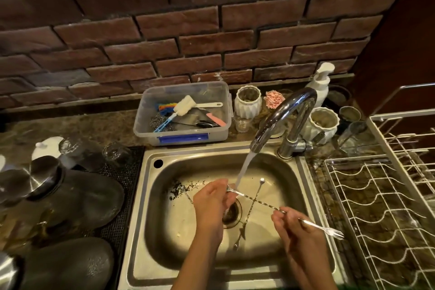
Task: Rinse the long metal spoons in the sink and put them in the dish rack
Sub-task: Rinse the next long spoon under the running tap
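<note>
Steel sink, tap running. Over the drain, left hand and right hand each pinch one long twisted-stem spoon: light, stiff, slippery when wet; best gripped mid-stem. Another spoon lies below.

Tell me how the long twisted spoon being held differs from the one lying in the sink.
The held spoon is gripped at both ends, left hand and right hand, clear of the basin; the lying spoon rests untouched on the sink bottom. The held spoon's left end sits under the tap stream; the lying spoon is beside it. They cross. Both are slim twisted metal.
</note>
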